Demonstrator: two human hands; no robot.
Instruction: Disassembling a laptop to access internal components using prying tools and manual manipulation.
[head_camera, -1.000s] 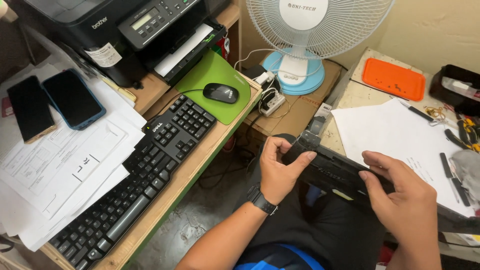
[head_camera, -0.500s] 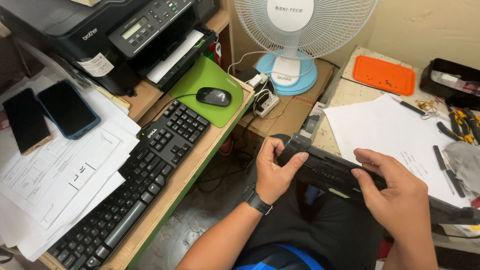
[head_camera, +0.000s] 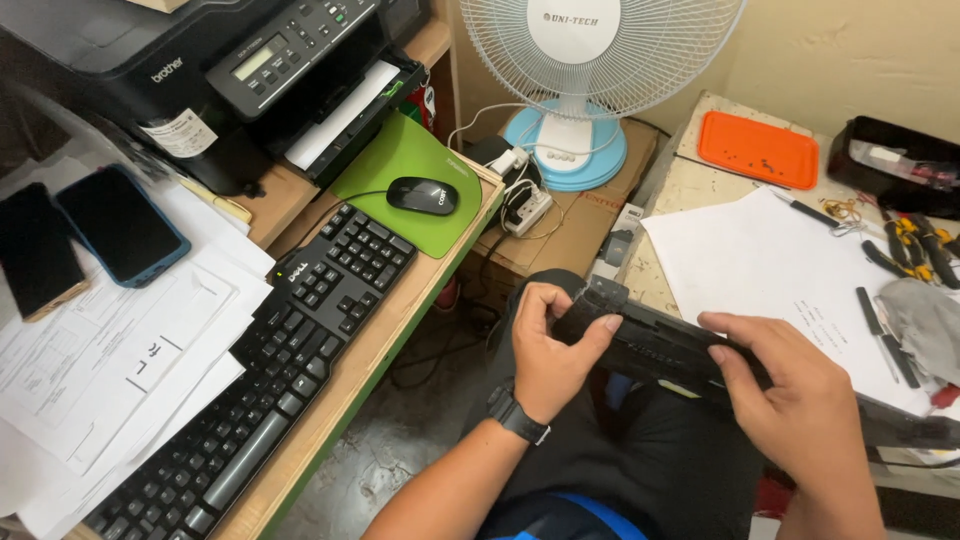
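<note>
Both hands grip a long black device (head_camera: 660, 345) over the lap, left hand (head_camera: 548, 355) w/ fingers wrapped round its near end, right hand (head_camera: 800, 410) fingers clamped on its middle, white paper (head_camera: 780, 260) just beyond.

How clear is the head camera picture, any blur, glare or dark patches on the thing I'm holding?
Head view: sharp and evenly lit; the flat black device gripped by left hand and right hand is too dark for detail; mild glare on the phone; edges slightly bowed.
</note>
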